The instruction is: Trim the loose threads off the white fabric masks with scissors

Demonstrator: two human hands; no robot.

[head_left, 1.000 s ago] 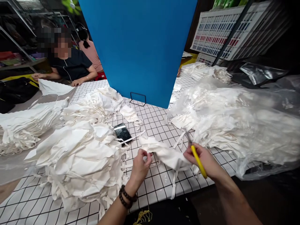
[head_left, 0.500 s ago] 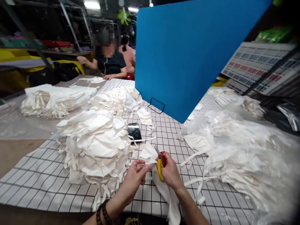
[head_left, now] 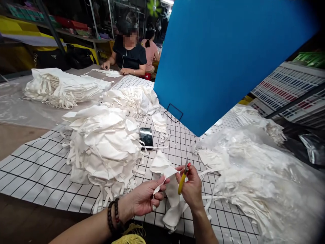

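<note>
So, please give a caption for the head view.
Left hand holds a white fabric piece; right hand grips yellow-handled snips.

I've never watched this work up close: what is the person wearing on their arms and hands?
Both forearms are bare, with no sleeves or gloves showing. The left hand has a dark beaded bracelet, wound twice, at its wrist. The right hand shows no jewellery.

Our left hand [head_left: 144, 200] comes in from the lower left, palm turned up and inward, fingers curled and thumb pinched against the forefinger. A dark beaded bracelet [head_left: 113, 217] circles that wrist. Our right hand [head_left: 192, 188] rises from below, back toward us, fingers wrapped closed in a fist-like grip, just beside the left.
</note>
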